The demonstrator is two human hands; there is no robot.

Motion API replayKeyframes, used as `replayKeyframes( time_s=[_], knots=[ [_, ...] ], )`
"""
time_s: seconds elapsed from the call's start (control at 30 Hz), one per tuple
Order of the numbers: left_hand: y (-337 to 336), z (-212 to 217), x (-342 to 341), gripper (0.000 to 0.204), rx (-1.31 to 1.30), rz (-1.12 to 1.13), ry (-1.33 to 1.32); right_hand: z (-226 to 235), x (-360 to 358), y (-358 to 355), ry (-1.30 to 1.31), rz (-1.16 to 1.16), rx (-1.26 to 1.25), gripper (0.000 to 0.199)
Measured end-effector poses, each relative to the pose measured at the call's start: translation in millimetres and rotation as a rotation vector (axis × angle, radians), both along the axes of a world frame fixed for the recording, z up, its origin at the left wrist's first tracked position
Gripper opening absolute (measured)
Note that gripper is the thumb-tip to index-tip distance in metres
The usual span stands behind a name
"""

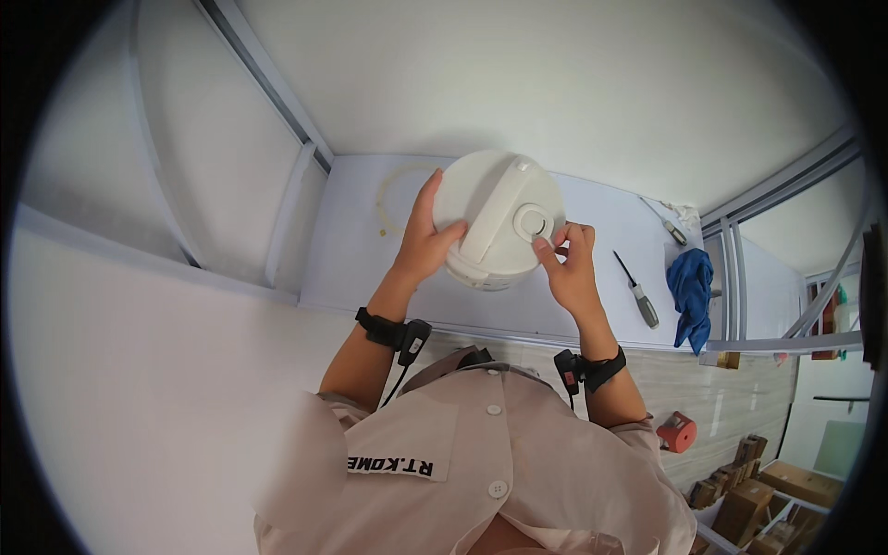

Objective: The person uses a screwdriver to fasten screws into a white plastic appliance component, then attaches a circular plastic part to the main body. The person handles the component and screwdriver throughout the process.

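A white, round rice cooker, as it looks from above, stands at the middle of the table, with a broad handle running slantwise over its top. Right of the handle is a round, ringed vent cap. My left hand grips the cooker's left side, thumb on top and fingers along the edge. At the lower right rim of the vent cap, my right hand has its thumb touching the ring and its fingers curled in a pinch. Whatever may be between those fingertips is hidden.
A grey-handled screwdriver lies on the white table to the right, with a second screwdriver farther back. Beside them is a crumpled blue cloth. A pale looped tube lies behind my left hand. Metal frame posts bound the right end.
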State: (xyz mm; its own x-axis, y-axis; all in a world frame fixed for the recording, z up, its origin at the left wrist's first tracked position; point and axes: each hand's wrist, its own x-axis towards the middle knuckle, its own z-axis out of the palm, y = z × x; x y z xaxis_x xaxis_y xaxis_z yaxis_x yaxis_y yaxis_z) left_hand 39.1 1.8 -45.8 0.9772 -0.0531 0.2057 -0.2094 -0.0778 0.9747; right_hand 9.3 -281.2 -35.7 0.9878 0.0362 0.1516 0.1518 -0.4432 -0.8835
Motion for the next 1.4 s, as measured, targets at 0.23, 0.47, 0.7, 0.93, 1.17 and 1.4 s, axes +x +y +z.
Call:
replayKeyframes(
  time_s=[0.23, 0.47, 0.7, 0.93, 1.17, 1.4],
  knots=[
    [-1, 4, -1, 0.088, 0.056, 0.022, 0.044, 3, 3, 6, -0.179, 0.066, -0.092, 0.071],
    [-4, 0, -1, 0.087, 0.073, 0.029, 0.029, 2, 3, -1, -0.175, 0.100, -0.123, 0.074],
    [0, -5, 2, 0.088, 0.051, 0.042, 0.054, 3, 6, -2, -0.142, 0.106, -0.082, 0.075],
    [-14, -8, -12, 0.081, -0.050, 0.325, 0.107, 5, 6, -2, -0.137, 0.086, -0.028, 0.076],
    [-22, -13, -48, 0.087, -0.165, 0.237, -0.056, 39, -29, 13, -0.152, -0.025, -0.252, 0.072],
    [-6, -27, -58, 0.078, -0.020, 0.356, -0.079, 73, -63, 8, 0.007, 0.112, -0.363, 0.051]
  ],
)
